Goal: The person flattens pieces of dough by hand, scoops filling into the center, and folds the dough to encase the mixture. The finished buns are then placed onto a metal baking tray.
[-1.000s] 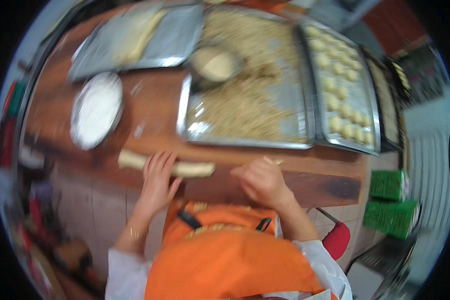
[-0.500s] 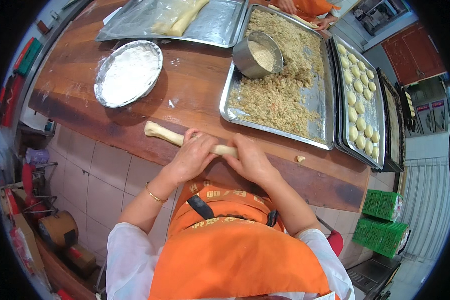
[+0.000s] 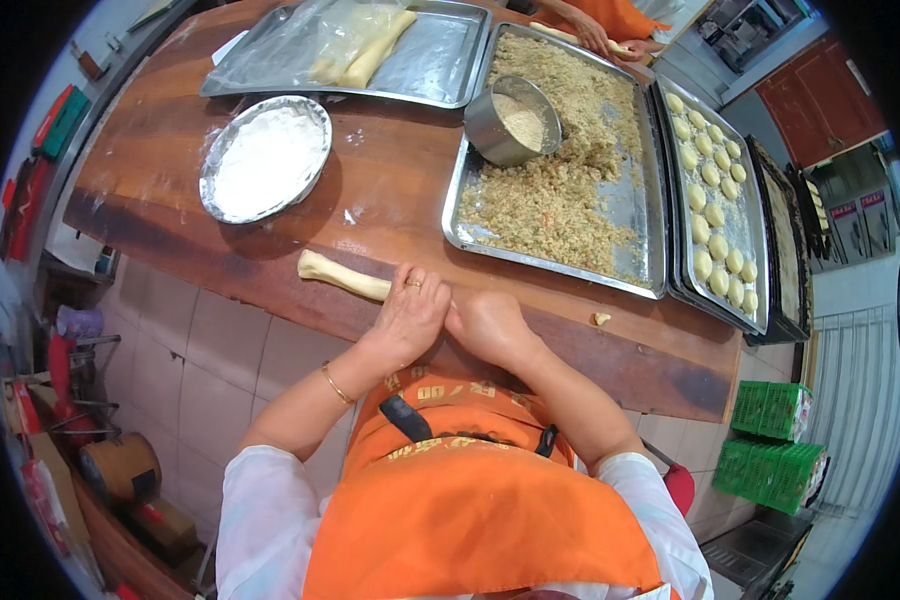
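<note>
A pale roll of dough (image 3: 338, 275) lies along the near edge of the brown wooden table (image 3: 390, 200). My left hand (image 3: 410, 312), with a ring and a gold bracelet, presses on the roll's right end. My right hand (image 3: 485, 322) sits right beside it, fingers curled over the same end, which both hands hide. The left part of the roll sticks out bare toward the left.
A round foil plate of white flour (image 3: 266, 158) stands at the left. A steel tray of crumbly filling (image 3: 560, 190) holds a metal bowl (image 3: 512, 120). A tray of small dough balls (image 3: 715, 210) is at the right, another tray with wrapped dough (image 3: 355, 50) behind. Another person's hand (image 3: 595, 35) works at the far edge. A small dough scrap (image 3: 601, 319) lies near.
My hands, apart on the roll a second ago, have come together at its right end. The camera view has shifted, so the table now sits higher in the picture.
</note>
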Action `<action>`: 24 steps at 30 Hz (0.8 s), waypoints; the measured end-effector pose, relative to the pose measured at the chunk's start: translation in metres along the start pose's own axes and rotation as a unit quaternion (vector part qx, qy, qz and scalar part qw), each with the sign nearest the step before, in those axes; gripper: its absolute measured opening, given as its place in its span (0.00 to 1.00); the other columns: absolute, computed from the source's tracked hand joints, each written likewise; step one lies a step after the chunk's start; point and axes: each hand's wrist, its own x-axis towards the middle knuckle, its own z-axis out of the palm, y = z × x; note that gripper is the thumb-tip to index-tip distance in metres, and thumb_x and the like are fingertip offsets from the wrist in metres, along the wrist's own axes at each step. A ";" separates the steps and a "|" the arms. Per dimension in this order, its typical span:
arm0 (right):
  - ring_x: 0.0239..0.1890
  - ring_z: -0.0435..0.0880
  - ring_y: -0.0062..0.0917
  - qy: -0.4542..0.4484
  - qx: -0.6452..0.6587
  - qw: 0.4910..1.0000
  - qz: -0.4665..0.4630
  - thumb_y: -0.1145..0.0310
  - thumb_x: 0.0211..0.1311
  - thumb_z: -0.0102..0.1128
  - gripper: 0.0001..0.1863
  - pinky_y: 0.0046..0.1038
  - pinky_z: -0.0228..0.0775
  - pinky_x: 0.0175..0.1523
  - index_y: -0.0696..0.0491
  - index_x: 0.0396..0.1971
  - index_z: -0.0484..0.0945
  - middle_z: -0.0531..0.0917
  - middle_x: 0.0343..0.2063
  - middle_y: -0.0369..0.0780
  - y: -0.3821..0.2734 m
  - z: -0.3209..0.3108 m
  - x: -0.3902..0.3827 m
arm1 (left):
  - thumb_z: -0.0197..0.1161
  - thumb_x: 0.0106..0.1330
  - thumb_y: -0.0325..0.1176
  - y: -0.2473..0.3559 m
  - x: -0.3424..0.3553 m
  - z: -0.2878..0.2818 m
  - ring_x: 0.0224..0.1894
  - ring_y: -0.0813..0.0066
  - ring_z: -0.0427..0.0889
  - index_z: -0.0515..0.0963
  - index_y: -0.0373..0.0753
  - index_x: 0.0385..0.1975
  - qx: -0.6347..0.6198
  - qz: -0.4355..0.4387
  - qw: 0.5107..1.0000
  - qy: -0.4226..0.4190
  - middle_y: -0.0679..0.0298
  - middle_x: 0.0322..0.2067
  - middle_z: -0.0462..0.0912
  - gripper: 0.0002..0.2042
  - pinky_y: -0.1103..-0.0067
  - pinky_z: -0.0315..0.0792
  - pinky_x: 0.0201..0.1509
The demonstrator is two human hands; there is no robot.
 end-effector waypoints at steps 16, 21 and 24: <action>0.32 0.83 0.30 0.028 0.368 0.915 0.162 0.65 0.63 0.64 0.17 0.31 0.75 0.41 0.62 0.47 0.79 0.84 0.32 0.40 0.033 -0.029 -0.071 | 0.61 0.67 0.25 0.066 0.030 -0.003 0.41 0.69 0.84 0.80 0.37 0.55 -0.417 -0.134 0.899 -0.026 0.54 0.46 0.84 0.16 0.77 0.77 0.43; 0.42 0.82 0.44 0.164 -0.018 0.978 0.126 0.69 0.57 0.66 0.10 0.39 0.75 0.49 0.56 0.37 0.81 0.83 0.39 0.47 0.035 -0.053 -0.104 | 0.66 0.62 0.25 0.066 0.028 0.010 0.35 0.56 0.83 0.84 0.34 0.36 -0.410 -0.185 0.893 -0.024 0.54 0.33 0.83 0.05 0.71 0.76 0.39; 0.51 0.76 0.42 0.339 -0.174 0.912 0.153 0.76 0.54 0.64 0.11 0.40 0.72 0.55 0.53 0.39 0.83 0.79 0.47 0.45 0.077 -0.060 -0.125 | 0.68 0.59 0.25 0.065 0.028 0.018 0.35 0.54 0.81 0.82 0.35 0.31 -0.301 -0.109 0.947 0.033 0.55 0.32 0.80 0.04 0.68 0.75 0.39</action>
